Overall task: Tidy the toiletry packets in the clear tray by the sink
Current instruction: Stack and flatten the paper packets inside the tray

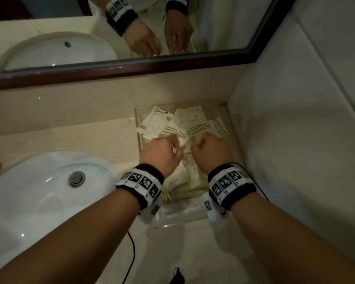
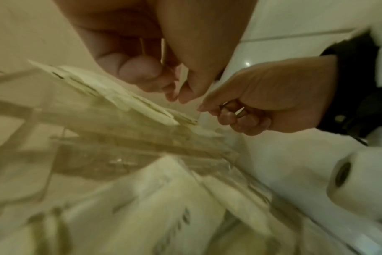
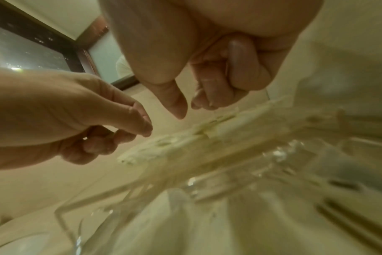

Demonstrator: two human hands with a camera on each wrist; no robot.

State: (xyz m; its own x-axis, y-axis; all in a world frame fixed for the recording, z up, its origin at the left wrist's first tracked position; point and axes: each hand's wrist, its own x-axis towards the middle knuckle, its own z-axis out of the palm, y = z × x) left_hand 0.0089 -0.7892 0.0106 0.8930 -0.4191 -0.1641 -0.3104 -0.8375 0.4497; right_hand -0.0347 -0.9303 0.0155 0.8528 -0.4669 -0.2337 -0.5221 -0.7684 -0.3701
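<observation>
A clear tray stands on the counter to the right of the sink. Cream toiletry packets with gold stripes lie fanned and overlapping across its far end, and more packets lie in its near part under my wrists. My left hand and right hand hover side by side over the middle of the tray, fingers curled. In the wrist views my left hand and right hand sit just above the packets, and nothing shows between their fingers.
A white sink lies left of the tray. A dark-framed mirror runs along the back wall above a low backsplash. A tiled wall stands close on the tray's right. A black cable hangs below my left arm.
</observation>
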